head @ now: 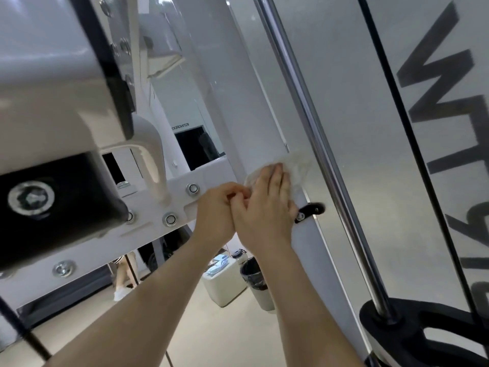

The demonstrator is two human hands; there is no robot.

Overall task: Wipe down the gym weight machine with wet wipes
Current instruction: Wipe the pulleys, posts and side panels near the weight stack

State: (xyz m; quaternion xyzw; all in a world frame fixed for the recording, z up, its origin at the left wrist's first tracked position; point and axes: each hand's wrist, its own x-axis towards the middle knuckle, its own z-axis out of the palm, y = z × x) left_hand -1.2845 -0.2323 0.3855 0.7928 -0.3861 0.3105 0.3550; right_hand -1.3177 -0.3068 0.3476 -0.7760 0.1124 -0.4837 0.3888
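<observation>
The white weight machine frame (238, 107) fills the view, with a slanted upright post running from top centre down to the right. My right hand (267, 205) lies flat on this post and presses a crumpled white wet wipe (299, 165) against it; the wipe shows above the fingertips. My left hand (217, 207) is curled into a loose fist just left of the right hand, touching it at the thumb, and may pinch the wipe's edge. Both forearms reach up from the bottom of the view.
A chrome guide rod (317, 144) runs beside the post into a black collar (397, 321). A grey translucent shield (397, 154) bears dark lettering. A small black clip (309, 211) sits by my right hand. Below stand a white box (225, 284) and a lined bin (256, 279).
</observation>
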